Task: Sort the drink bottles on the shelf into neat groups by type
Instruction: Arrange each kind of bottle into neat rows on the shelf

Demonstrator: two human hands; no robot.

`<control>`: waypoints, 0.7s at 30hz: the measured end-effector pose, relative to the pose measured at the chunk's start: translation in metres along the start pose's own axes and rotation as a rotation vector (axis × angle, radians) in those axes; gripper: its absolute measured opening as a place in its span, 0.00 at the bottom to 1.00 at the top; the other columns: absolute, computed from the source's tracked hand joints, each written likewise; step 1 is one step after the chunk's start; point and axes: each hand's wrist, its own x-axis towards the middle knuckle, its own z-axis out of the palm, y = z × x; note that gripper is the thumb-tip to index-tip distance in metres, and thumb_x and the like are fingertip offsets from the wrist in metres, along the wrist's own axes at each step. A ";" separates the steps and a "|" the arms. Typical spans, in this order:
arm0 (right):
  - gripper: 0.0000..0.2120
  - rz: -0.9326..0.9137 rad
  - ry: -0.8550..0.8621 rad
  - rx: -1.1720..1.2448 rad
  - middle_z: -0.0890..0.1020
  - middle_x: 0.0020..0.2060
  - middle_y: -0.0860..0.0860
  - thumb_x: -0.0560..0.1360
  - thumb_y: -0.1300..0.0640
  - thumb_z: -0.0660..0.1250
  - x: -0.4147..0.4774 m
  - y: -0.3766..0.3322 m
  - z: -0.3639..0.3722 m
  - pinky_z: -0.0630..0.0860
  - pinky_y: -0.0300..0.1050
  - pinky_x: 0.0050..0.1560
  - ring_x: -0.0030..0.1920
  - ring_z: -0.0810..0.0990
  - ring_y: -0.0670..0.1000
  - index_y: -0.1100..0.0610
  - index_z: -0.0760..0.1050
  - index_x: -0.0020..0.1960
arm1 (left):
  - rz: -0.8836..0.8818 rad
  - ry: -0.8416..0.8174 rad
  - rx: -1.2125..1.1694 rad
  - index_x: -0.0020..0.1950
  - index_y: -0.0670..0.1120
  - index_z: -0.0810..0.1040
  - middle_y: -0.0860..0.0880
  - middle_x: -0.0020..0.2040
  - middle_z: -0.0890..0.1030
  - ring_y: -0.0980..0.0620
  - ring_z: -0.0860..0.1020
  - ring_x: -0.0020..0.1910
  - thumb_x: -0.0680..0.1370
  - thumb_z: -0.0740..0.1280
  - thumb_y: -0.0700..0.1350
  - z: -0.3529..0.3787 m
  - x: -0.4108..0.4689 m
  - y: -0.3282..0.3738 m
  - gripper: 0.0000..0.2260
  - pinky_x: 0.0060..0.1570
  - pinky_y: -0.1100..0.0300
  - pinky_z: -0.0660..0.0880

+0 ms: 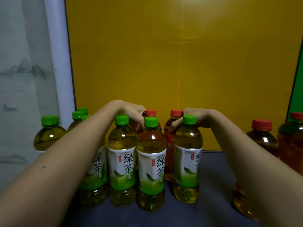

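Several green-capped green tea bottles stand on the dark shelf [211,174]: three in front at the middle [122,154] [151,163] [187,154], more at the left [49,135]. Behind them stand two red-capped tea bottles. My left hand [131,115] reaches over the front row and grips the neck of the left red-capped bottle [150,113]. My right hand [195,117] curls round the shoulder of the right red-capped bottle [170,140]. Both forearms cross over the front bottles.
More red-capped bottles stand at the right [262,136] [293,141], one partly hidden under my right forearm. A yellow back panel [180,63] closes the shelf behind; a white post [60,71] bounds the left and a green panel [297,95] the right.
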 end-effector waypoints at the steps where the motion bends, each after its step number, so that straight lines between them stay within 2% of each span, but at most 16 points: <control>1: 0.07 -0.005 0.025 0.000 0.81 0.40 0.54 0.70 0.57 0.70 0.002 0.001 0.000 0.77 0.47 0.47 0.40 0.80 0.53 0.57 0.77 0.46 | -0.001 0.008 -0.007 0.49 0.45 0.75 0.37 0.49 0.78 0.44 0.77 0.45 0.72 0.69 0.42 0.000 -0.001 -0.001 0.08 0.44 0.56 0.75; 3: 0.07 0.002 0.084 -0.006 0.79 0.37 0.54 0.70 0.56 0.70 0.006 0.002 0.002 0.76 0.44 0.42 0.36 0.78 0.51 0.58 0.75 0.43 | -0.003 0.040 -0.023 0.48 0.45 0.74 0.36 0.49 0.78 0.44 0.77 0.44 0.73 0.68 0.41 0.002 -0.002 -0.002 0.05 0.43 0.56 0.75; 6: 0.11 0.032 0.174 0.009 0.78 0.38 0.55 0.70 0.55 0.71 0.010 0.000 0.001 0.74 0.42 0.39 0.36 0.77 0.51 0.60 0.74 0.46 | 0.002 0.116 -0.072 0.48 0.45 0.75 0.38 0.44 0.79 0.50 0.78 0.37 0.75 0.67 0.39 0.003 -0.002 -0.002 0.04 0.37 0.63 0.75; 8: 0.13 0.040 0.246 0.004 0.78 0.40 0.55 0.69 0.53 0.72 0.008 -0.004 -0.003 0.74 0.41 0.38 0.39 0.77 0.51 0.60 0.74 0.46 | 0.015 0.181 -0.123 0.54 0.41 0.76 0.33 0.50 0.80 0.48 0.78 0.41 0.74 0.69 0.42 0.001 -0.004 0.000 0.11 0.41 0.61 0.75; 10: 0.13 0.038 0.353 -0.036 0.78 0.43 0.55 0.68 0.50 0.72 0.005 -0.008 -0.010 0.73 0.40 0.37 0.41 0.76 0.51 0.58 0.74 0.42 | 0.032 0.267 -0.170 0.58 0.42 0.76 0.34 0.57 0.78 0.45 0.77 0.47 0.70 0.73 0.46 -0.004 -0.009 0.005 0.19 0.45 0.57 0.74; 12: 0.15 0.020 0.460 -0.039 0.78 0.46 0.57 0.66 0.49 0.73 -0.001 -0.015 -0.018 0.75 0.42 0.39 0.44 0.78 0.53 0.58 0.74 0.44 | 0.056 0.364 -0.207 0.59 0.45 0.76 0.40 0.57 0.79 0.45 0.78 0.52 0.67 0.74 0.49 -0.010 -0.015 0.015 0.22 0.49 0.56 0.74; 14: 0.20 -0.004 0.550 -0.018 0.79 0.49 0.58 0.66 0.49 0.73 -0.009 -0.023 -0.027 0.79 0.46 0.45 0.48 0.79 0.56 0.61 0.75 0.51 | 0.091 0.467 -0.271 0.60 0.47 0.75 0.45 0.57 0.79 0.49 0.77 0.54 0.67 0.74 0.48 -0.018 -0.019 0.025 0.23 0.52 0.55 0.75; 16: 0.24 -0.022 0.655 -0.037 0.79 0.51 0.59 0.66 0.48 0.73 -0.019 -0.031 -0.036 0.79 0.50 0.50 0.51 0.79 0.57 0.62 0.75 0.55 | 0.125 0.569 -0.314 0.61 0.47 0.74 0.46 0.58 0.78 0.49 0.76 0.55 0.67 0.74 0.47 -0.026 -0.022 0.034 0.24 0.52 0.54 0.76; 21: 0.25 -0.050 0.877 -0.093 0.80 0.51 0.59 0.65 0.44 0.73 -0.053 -0.038 -0.064 0.78 0.57 0.55 0.52 0.79 0.58 0.63 0.77 0.52 | 0.221 0.712 -0.348 0.61 0.47 0.75 0.46 0.59 0.78 0.46 0.75 0.59 0.66 0.75 0.47 -0.035 -0.025 0.069 0.25 0.57 0.47 0.75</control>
